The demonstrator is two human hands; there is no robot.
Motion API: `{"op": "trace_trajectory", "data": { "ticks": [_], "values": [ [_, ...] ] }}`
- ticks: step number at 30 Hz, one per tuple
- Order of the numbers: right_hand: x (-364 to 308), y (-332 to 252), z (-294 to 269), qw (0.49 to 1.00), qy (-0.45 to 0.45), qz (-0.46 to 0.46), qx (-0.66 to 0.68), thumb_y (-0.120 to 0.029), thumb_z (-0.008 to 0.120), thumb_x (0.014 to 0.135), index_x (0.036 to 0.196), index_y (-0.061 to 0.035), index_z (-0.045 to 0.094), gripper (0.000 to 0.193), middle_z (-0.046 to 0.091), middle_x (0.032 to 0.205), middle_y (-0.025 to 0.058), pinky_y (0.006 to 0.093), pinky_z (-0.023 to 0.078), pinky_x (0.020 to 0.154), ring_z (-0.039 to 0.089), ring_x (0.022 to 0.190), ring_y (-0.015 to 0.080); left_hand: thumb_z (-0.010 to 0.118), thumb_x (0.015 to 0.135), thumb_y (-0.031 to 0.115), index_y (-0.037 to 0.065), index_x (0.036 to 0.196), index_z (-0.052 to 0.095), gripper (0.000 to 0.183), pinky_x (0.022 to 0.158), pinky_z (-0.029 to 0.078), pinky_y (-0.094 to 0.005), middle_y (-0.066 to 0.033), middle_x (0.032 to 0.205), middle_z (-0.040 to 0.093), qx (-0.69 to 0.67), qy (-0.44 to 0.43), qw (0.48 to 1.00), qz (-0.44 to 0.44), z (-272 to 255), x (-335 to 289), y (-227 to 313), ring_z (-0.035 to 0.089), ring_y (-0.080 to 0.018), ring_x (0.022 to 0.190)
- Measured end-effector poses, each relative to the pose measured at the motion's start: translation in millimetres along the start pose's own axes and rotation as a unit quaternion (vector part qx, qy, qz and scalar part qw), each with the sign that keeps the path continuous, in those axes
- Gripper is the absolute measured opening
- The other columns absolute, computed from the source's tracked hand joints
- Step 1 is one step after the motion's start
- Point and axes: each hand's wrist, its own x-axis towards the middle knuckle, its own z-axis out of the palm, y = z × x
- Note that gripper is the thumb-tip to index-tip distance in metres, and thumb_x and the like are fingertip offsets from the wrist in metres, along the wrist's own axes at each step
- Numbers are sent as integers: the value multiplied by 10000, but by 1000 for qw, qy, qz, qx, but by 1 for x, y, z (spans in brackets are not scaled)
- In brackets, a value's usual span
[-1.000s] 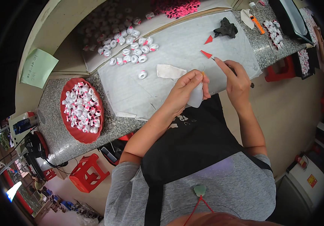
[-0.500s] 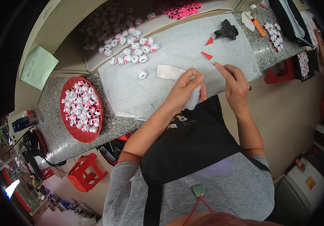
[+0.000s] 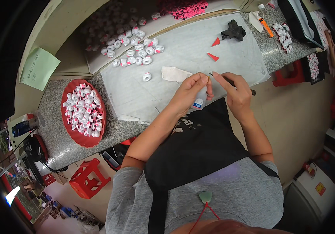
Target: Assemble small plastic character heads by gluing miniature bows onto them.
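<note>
My left hand [image 3: 194,89] is closed round a small whitish bottle [image 3: 199,98] whose blue and white label faces up. Something tiny and yellowish shows at its thumb and finger tips, too small to make out. Close beside it on the right, my right hand [image 3: 237,91] grips a thin dark pointed tool [image 3: 211,74]. The tool's tip points at the left fingertips with a slight gap between them, and its dark rear end sticks out behind the hand. A piece of white cloth or paper [image 3: 175,74] lies on the worktop sheet [image 3: 136,97] just beyond my left hand.
Two red triangular pieces [image 3: 213,57] and a black lump [image 3: 233,30] lie farther back. Several white ring-shaped pieces with pink parts [image 3: 139,60] sit at back left. More fill a red scalloped tray [image 3: 71,134] at left. An orange cutter [image 3: 266,28] lies at back right.
My right hand has moved left, bringing the tool's tip close to my left fingertips. The bottle in my left hand has turned, so its label now shows.
</note>
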Motion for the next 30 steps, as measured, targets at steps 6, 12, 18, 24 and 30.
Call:
{"op": "trace_trajectory", "data": {
  "ticks": [6,12,18,24,30],
  "values": [
    [3,4,1,1000,9,13,-3,93,461,605,930,-89,591,395,527,766,86,261,431,561,519,651,201,364,854,286,41,760,449,276,639,421,-246,-48,661,496,13,-10,1000,14,0,0,2,498,-122,638],
    [-3,1,2,999,-10,-28,16,101,465,596,924,-82,590,396,527,778,95,270,427,554,519,646,207,345,858,288,46,753,446,282,676,406,-259,-56,641,495,-7,-24,1000,10,-4,2,-1,492,-138,640],
    [-2,4,4,1000,1,-25,7,94,467,601,932,-87,587,395,525,760,90,272,427,551,519,643,202,348,854,296,55,736,434,281,639,389,-255,-51,616,474,-35,-55,998,-14,-5,6,0,487,-151,629],
    [22,64,1,985,41,130,-102,71,462,661,1002,-134,546,407,490,837,103,305,421,553,504,626,231,345,859,272,48,748,445,269,601,383,-242,-40,633,457,-41,-75,996,-14,-10,8,5,449,-127,593],
    [50,141,7,956,18,146,-252,17,493,682,1001,-128,537,352,476,841,109,338,403,664,481,761,249,362,854,265,54,779,454,242,600,387,-238,-33,669,457,36,24,998,35,-4,15,15,449,-117,620]
  ]
}}
